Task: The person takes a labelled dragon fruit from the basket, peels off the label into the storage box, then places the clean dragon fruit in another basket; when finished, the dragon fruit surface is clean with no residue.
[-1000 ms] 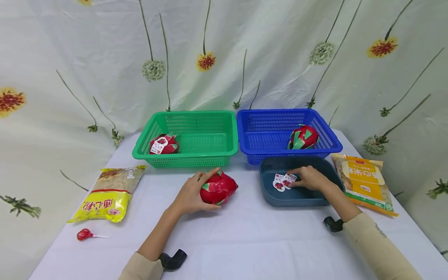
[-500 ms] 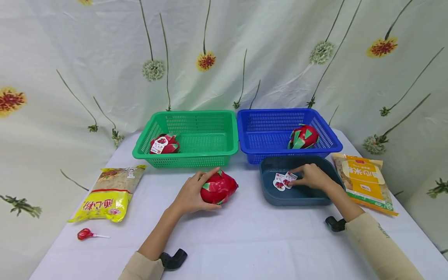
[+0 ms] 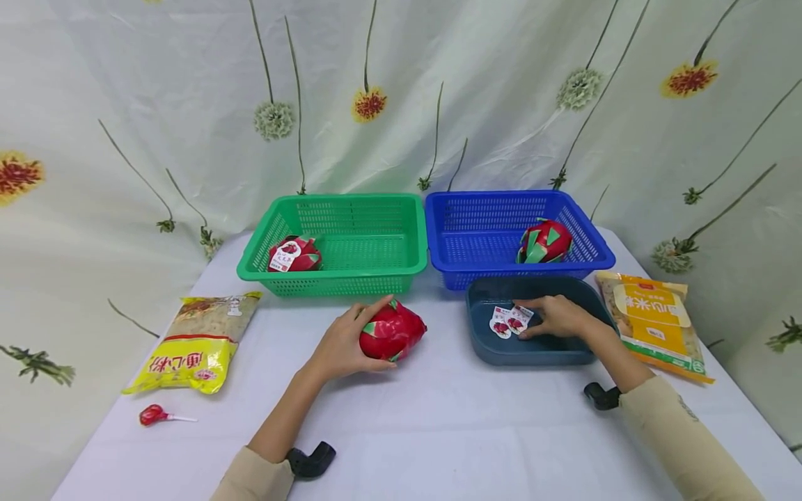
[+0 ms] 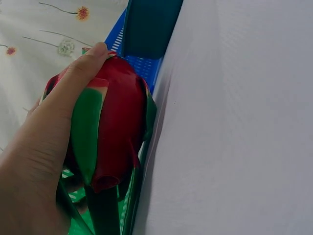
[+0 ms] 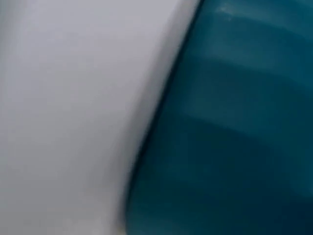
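Note:
My left hand [image 3: 347,344] grips a red dragon fruit [image 3: 391,330] with green scales, over the white table in front of the green basket. In the left wrist view the thumb lies along the side of the dragon fruit [image 4: 117,117]. Inside the dark blue tray [image 3: 532,357], my right hand [image 3: 557,316] reaches down to two white labels printed with a dragon fruit. Thumb and index finger pinch the right label [image 3: 519,320] at its edges; the left label [image 3: 500,323] lies against it. The right wrist view shows the tray's side [image 5: 234,122], with the hand out of sight.
A green basket [image 3: 332,282] holds a labelled dragon fruit [image 3: 303,255]; a blue basket [image 3: 476,266] beside it holds another dragon fruit [image 3: 545,242]. Left lie a yellow-ended food bag [image 3: 194,341] and a red lollipop [image 3: 153,415]. An orange food bag [image 3: 654,323] lies right of the tray.
The right thumb has shifted slightly toward the right label's lower edge. My left hand keeps its grip on the dragon fruit. The head view has tilted slightly.

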